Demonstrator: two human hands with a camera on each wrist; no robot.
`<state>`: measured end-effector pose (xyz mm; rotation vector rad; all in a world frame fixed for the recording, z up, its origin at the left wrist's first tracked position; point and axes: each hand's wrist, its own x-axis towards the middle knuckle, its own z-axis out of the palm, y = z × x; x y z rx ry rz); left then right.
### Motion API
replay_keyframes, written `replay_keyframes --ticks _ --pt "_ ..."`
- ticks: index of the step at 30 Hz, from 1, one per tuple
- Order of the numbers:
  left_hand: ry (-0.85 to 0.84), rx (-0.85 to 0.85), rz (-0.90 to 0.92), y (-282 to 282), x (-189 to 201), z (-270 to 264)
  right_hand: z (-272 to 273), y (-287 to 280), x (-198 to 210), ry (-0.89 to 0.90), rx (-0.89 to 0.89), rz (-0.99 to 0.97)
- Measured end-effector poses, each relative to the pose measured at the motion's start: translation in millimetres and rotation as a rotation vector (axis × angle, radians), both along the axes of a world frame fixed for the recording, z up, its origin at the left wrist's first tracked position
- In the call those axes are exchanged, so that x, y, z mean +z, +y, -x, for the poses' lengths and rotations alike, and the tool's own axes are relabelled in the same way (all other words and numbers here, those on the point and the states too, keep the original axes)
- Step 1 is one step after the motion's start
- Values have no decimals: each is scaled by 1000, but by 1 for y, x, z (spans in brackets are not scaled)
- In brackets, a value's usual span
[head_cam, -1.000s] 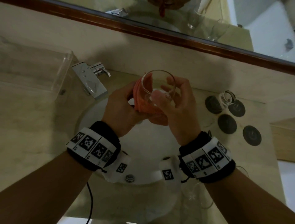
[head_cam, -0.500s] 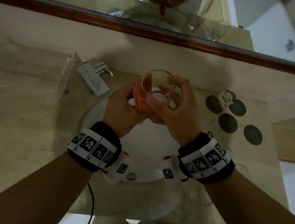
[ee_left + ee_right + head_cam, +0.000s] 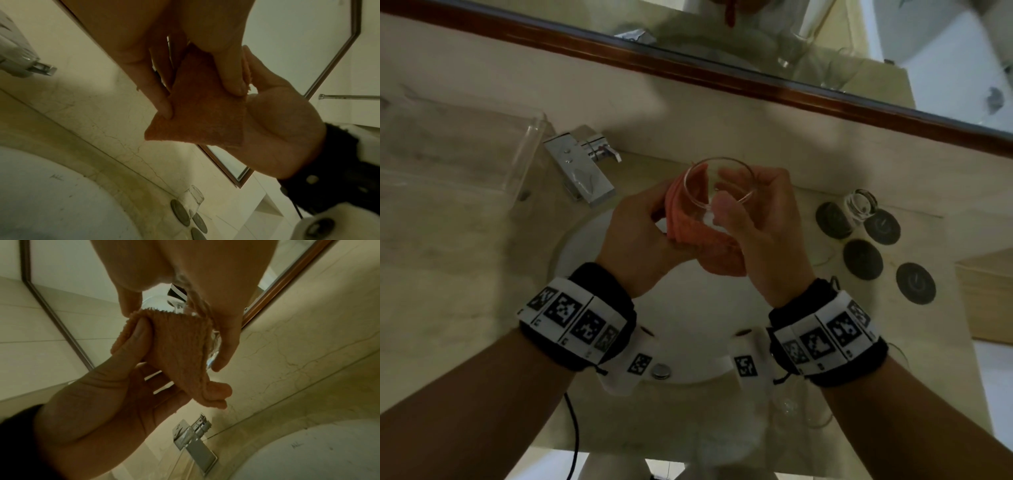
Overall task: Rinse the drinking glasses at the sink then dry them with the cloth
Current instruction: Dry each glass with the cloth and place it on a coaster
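Note:
Above the white sink basin point(image 3: 698, 308) I hold a clear drinking glass point(image 3: 717, 186), mouth toward the camera. My right hand point(image 3: 763, 222) grips it, thumb on the near wall and fingers curled round the far side. My left hand point(image 3: 640, 236) presses an orange cloth point(image 3: 688, 222) against the glass's left side and base. From the left wrist, my fingers point(image 3: 162, 97) pinch the cloth point(image 3: 201, 116). The right wrist view has the cloth point(image 3: 179, 350) wrapped under the glass point(image 3: 213, 340). A second glass point(image 3: 861, 204) stands on a coaster at the right.
A chrome faucet point(image 3: 582, 171) stands at the basin's back left, beside a clear plastic box point(image 3: 465, 150). Several dark round coasters point(image 3: 863, 258) lie right of the basin. A wood-framed mirror point(image 3: 722, 75) runs along the wall. A wooden box point(image 3: 986, 301) sits far right.
My hands keep the same hold; the glass has turned slightly in them, with the right thumb shifting on its near wall. The view has drifted a little.

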<state>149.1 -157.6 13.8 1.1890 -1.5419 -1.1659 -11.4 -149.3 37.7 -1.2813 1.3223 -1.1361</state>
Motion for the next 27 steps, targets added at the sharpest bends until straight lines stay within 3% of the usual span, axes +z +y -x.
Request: replay_keyframes --ticks 8,11,17,23,27 --pt "112 27 -26 11 2 4 4 1 5 -127 -27 -9" --pt "168 57 -45 14 0 5 0 7 5 -67 1 2" --pt "112 31 -50 14 7 -4 -2 11 7 43 18 31" --pt "114 -6 -14 13 10 -7 2 8 8 -187 40 -77" --pt "138 -8 -20 13 9 -4 -1 13 6 -105 46 -60"
